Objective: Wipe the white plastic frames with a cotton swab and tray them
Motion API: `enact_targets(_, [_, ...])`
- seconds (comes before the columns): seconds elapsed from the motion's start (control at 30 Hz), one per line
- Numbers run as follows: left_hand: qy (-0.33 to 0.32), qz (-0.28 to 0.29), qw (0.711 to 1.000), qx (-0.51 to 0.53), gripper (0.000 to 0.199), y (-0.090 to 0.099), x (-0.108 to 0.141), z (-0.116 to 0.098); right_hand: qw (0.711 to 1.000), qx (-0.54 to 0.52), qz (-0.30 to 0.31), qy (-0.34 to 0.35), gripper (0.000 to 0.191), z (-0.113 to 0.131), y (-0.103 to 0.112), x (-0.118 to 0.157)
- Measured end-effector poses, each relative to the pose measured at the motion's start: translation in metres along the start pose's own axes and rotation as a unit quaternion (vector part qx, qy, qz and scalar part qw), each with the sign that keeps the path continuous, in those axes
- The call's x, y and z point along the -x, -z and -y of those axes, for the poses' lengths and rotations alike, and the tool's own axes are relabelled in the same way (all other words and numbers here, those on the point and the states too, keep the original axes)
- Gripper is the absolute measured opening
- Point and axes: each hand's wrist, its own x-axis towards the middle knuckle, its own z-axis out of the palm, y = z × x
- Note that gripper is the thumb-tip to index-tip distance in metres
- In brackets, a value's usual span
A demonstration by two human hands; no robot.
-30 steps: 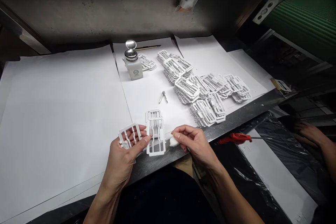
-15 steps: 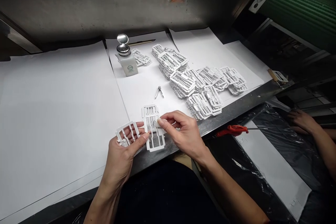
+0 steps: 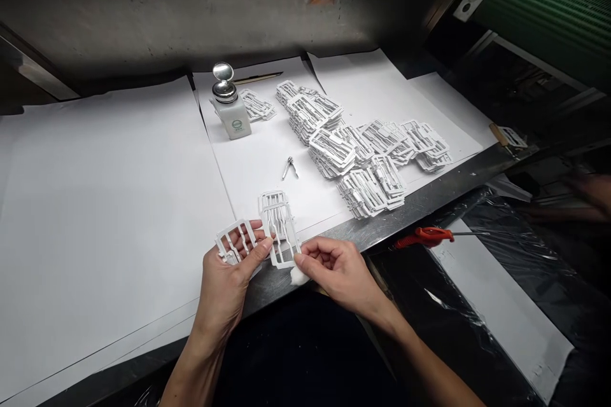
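My left hand [image 3: 228, 283] is closed on thin white slotted plastic frames; one frame [image 3: 233, 229] leans against the fingers at the left. Another frame [image 3: 285, 264] reaches out between my two hands, pinched near its side by the left thumb. A further slotted frame [image 3: 273, 193] shows just behind it, on or above the paper. My right hand [image 3: 341, 273] pinches a white cotton wad [image 3: 298, 276] at the near right corner of the held frame. Part of the wad is hidden by the fingers.
Stacks of white frames [image 3: 334, 147] cover the paper ahead and right. Beyond my left hand stand a pump bottle [image 3: 237, 119] with its lid up and a small metal tool [image 3: 289, 168]. A red-handled screwdriver [image 3: 427, 236] lies right; another person's blurred hand [image 3: 596, 194] is at far right.
My right hand has moved down along the frame with the cotton wad, from its middle to its near corner. The other person's hand at the right has shifted and is blurred.
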Motion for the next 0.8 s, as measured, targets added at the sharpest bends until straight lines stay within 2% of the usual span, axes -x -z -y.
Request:
enact_targets(0.07, [-0.008, 0.002, 1.000, -0.013, 0.036, -0.001, 0.001, 0.001, 0.989, 0.132, -0.014, 0.064, 0.018, 0.007, 0.000, 0.003])
enact_targets(0.13, [-0.023, 0.008, 0.999, -0.025, 0.036, -0.003, 0.002, 0.001, 0.955, 0.266, -0.017, 0.132, 0.016, 0.016, -0.003, 0.007])
enact_targets(0.2, [-0.021, 0.022, 1.000, -0.010, 0.036, -0.004, 0.003, -0.001, 0.926, 0.333, 0.007, 0.180, 0.015, 0.024, -0.006, 0.011])
enact_targets(0.23, [-0.002, 0.038, 0.999, 0.015, 0.034, -0.004, 0.003, -0.002, 0.923, 0.333, 0.025, 0.193, 0.014, 0.027, -0.008, 0.012])
enact_targets(0.3, [0.069, 0.083, 0.989, 0.104, 0.032, -0.001, 0.003, -0.004, 0.939, 0.279, 0.061, 0.190, 0.012, 0.032, -0.008, 0.013])
enact_targets(0.37, [0.129, 0.120, 0.963, 0.203, 0.035, 0.002, 0.002, -0.003, 0.967, 0.184, 0.068, 0.160, 0.013, 0.034, -0.004, 0.011])
enact_targets(0.47, [0.158, 0.150, 0.934, 0.283, 0.038, 0.006, -0.002, 0.002, 0.992, 0.064, 0.008, 0.113, 0.015, 0.032, 0.007, 0.001])
enact_targets(0.53, [0.170, 0.159, 0.928, 0.292, 0.039, 0.006, -0.003, 0.005, 0.994, 0.015, -0.042, 0.099, 0.017, 0.028, 0.014, -0.008])
enact_targets(0.63, [0.184, 0.149, 0.929, 0.283, 0.040, 0.003, -0.003, 0.007, 0.990, -0.030, -0.081, 0.111, 0.018, 0.027, 0.014, -0.023])
enact_targets(0.7, [0.189, 0.140, 0.932, 0.276, 0.039, 0.001, -0.001, 0.009, 0.986, -0.036, -0.089, 0.138, 0.019, 0.031, 0.007, -0.033])
enact_targets(0.8, [0.183, 0.110, 0.935, 0.283, 0.033, -0.001, 0.002, 0.010, 0.980, 0.014, -0.062, 0.188, 0.019, 0.039, -0.004, -0.044])
